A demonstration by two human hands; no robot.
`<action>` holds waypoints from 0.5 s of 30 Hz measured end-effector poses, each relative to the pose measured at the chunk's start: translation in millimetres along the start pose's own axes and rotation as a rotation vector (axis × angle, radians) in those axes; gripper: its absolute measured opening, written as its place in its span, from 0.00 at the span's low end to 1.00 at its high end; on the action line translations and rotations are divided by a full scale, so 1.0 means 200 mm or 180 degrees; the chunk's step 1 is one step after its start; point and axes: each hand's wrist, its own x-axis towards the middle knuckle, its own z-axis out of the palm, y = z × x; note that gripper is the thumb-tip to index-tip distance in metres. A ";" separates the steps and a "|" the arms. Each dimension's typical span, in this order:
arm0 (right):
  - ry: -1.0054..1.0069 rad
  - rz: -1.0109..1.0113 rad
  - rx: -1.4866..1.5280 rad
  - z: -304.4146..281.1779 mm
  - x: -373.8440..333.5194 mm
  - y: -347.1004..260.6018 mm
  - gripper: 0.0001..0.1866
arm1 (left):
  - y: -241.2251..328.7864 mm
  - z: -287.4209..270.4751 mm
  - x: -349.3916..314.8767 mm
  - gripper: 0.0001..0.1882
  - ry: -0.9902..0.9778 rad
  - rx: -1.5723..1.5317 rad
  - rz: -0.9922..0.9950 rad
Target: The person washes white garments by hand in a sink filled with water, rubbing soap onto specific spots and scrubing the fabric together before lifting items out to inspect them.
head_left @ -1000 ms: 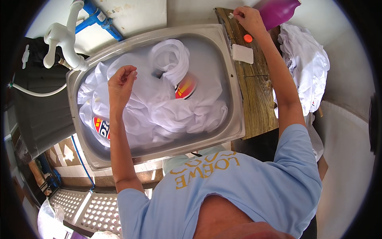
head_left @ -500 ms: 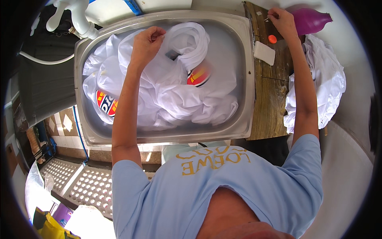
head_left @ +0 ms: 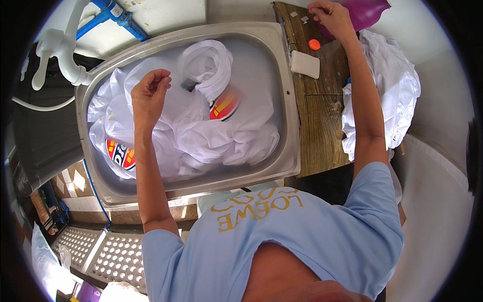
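Note:
White cloth point(head_left: 214, 141) with red, yellow and black logo patches lies bunched in cloudy water in a metal sink point(head_left: 289, 100). One part of it forms a loop. My left hand point(head_left: 149, 98) hovers over the sink's left half, fingers curled and thumb against them; whatever they may hold is hidden. Out to the right, my right hand point(head_left: 333, 21) is raised above a dark wooden board point(head_left: 322, 123), thumb and fingertips pinched. Anything between them is too small to make out. Below that hand sit an orange cap point(head_left: 314, 44) and a whitish soap bar point(head_left: 305, 64).
A purple rounded container point(head_left: 365, 14) stands behind my right hand. More white cloth point(head_left: 385, 95) hangs over the board's right side. At the sink's left back corner is a white tap point(head_left: 58, 50), with blue pipes point(head_left: 115, 15) behind. Small white bits lie on the board.
The view has shifted, so the sink and board appear farther left. My left hand has come nearer to me over the sink. My right hand stays about where it was above the board.

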 end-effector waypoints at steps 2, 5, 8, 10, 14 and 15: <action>0.0305 -0.0008 0.0340 0.06 0.01 0.07 0.10 | 0.00 0.04 -0.04 0.07 -0.0028 -0.0147 0.0084; 0.0149 -0.0260 -0.0212 0.17 -0.03 0.13 0.11 | 0.08 0.12 -0.15 0.06 -0.0046 0.0057 0.0332; 0.0610 -0.0586 -0.0227 0.16 -0.07 0.09 0.11 | 0.16 0.26 -0.25 0.07 -0.0336 0.0245 0.0795; 0.0391 -0.0629 0.0539 0.21 -0.09 -0.08 0.09 | 0.13 0.35 -0.32 0.06 -0.0498 0.0314 0.0917; -0.0312 -0.1198 0.1136 0.56 -0.17 -0.49 0.09 | 0.09 0.39 -0.39 0.09 -0.0348 0.1115 0.1323; -0.0432 -0.1321 0.1121 0.63 -0.20 -0.54 0.10 | 0.08 0.40 -0.39 0.09 -0.0308 0.1083 0.1334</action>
